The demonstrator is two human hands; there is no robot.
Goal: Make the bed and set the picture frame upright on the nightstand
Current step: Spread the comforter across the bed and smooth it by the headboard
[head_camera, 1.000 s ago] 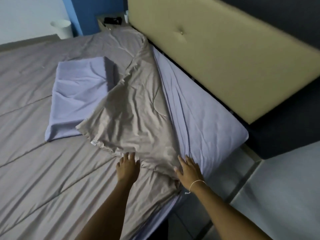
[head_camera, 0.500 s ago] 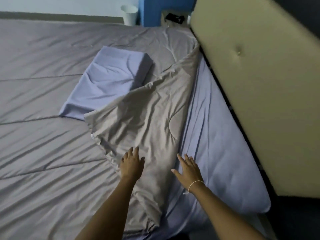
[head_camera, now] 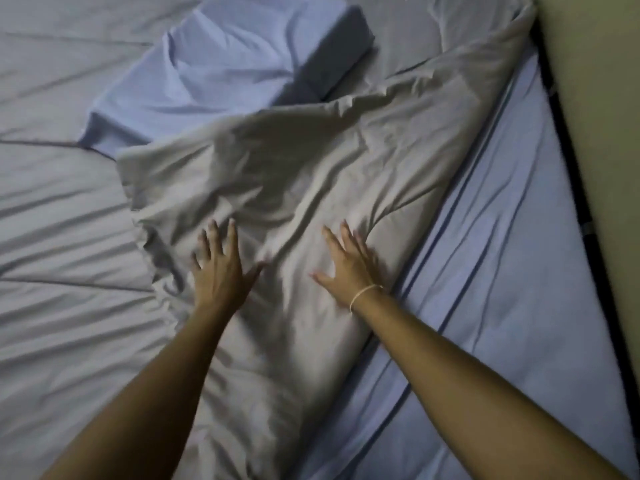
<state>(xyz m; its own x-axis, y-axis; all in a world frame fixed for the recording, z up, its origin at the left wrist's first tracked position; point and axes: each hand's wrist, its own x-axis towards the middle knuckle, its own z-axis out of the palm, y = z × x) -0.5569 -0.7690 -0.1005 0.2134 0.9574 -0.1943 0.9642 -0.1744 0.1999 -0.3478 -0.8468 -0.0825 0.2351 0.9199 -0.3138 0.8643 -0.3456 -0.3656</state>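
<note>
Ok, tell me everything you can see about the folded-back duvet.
The duvet is grey-beige, soft quilted cloth, much wrinkled. Its top part is turned back on itself in a bunched flap, which bares the lilac sheet beside the headboard. The flap's far corner lies against the lilac pillow, which rests on the duvet. The left hand and right hand both press flat on the flap with fingers spread. The rest of the duvet lies spread over the bed to the left.

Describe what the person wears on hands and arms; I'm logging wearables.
Both forearms are bare, no sleeves in view. The right hand has a thin pale band round the wrist. The left hand shows no ring, glove or band.
</note>
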